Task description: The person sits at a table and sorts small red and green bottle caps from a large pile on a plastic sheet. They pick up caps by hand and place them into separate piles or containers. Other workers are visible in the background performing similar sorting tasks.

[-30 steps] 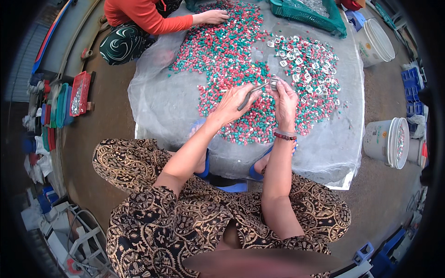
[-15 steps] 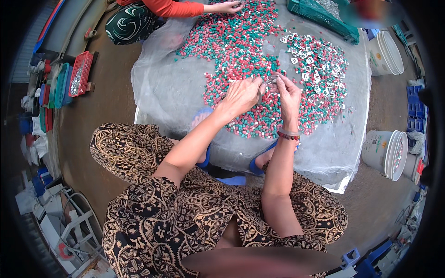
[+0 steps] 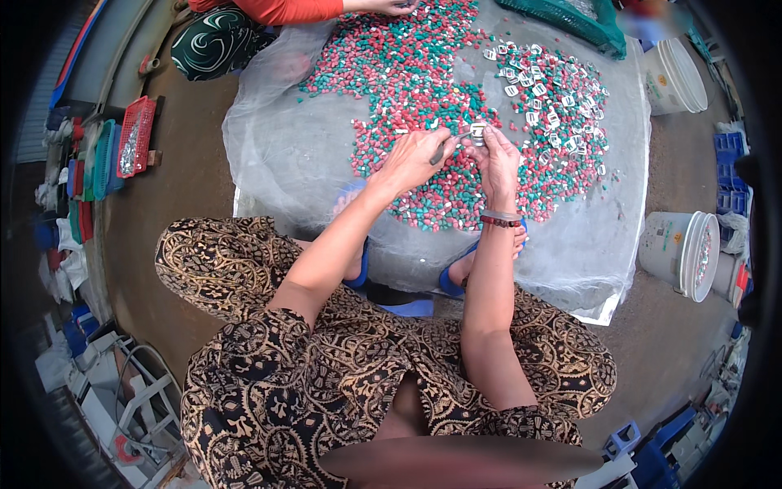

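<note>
My left hand (image 3: 413,159) is closed on a slim tool with a dark handle (image 3: 438,154) and a thin metal tip. My right hand (image 3: 498,159) pinches a small silvery-white buckle-like frame (image 3: 478,130) between thumb and fingers. The tool's tip reaches to the frame or very near it; contact cannot be made out. Below both hands spreads a heap of small pink, green and white pebble-like pieces (image 3: 423,90). Several similar pale frames (image 3: 553,120) lie on the pebbles to the right of my right hand.
A pale plastic sheet (image 3: 277,155) lies under the heap. A co-worker's hand (image 3: 397,6) is at the far edge, beside a green basket (image 3: 599,33). Buckets (image 3: 672,248) stand on the right; a red basket (image 3: 136,137) sits at the left.
The frame in my right hand has turned and now shows its flat, open face. My left hand has shifted slightly left, apart from the right. The whole view has shifted a little.
</note>
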A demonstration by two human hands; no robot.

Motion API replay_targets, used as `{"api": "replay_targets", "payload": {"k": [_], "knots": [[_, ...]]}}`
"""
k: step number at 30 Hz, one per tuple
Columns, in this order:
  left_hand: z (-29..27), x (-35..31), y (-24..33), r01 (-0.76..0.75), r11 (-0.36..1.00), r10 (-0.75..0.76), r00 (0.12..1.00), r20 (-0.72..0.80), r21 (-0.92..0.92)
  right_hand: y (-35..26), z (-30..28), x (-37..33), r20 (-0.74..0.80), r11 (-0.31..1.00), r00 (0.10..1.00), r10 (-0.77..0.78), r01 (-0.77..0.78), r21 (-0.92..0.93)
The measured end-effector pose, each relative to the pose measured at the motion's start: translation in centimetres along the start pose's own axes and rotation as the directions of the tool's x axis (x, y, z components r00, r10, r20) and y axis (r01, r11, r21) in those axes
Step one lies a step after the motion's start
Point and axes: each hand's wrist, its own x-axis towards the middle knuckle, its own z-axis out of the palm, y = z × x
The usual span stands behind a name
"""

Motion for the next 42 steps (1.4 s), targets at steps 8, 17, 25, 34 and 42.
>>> {"api": "replay_targets", "payload": {"k": [8,17,25,34,42], "knots": [[1.1,0.0,-0.5,-0.025,0.986,0.031,0.999,-0.029,0.165,0.2,0.9,-0.1,0.087,0.971,0.995,-0.045,0.064,-0.232],[0.3,0.7,-2.2,0.139,0.900,-0.173,0.984,-0.045,-0.412,3.1,-4.1,1.3,-0.066,0.546,0.997,-0.041,-0.033,-0.837],[0.0,1.4,-4.2,0.224,0.874,-0.263,0.964,-0.033,-0.430,-1.9,-11.7,3.4,-0.356,0.696,0.909,-0.218,-0.111,-0.710],[1.2,2.6,-5.1,0.317,0.857,-0.339,0.941,0.019,-0.406,-1.6,-21.6,7.4,-0.501,0.483,0.744,-0.443,-0.273,-0.832],[1.3,2.7,-7.0,0.391,0.840,-0.422,0.907,-0.001,-0.377,-1.5,-19.5,8.5,-0.569,0.763,0.786,-0.243,-0.207,-0.612]]}}
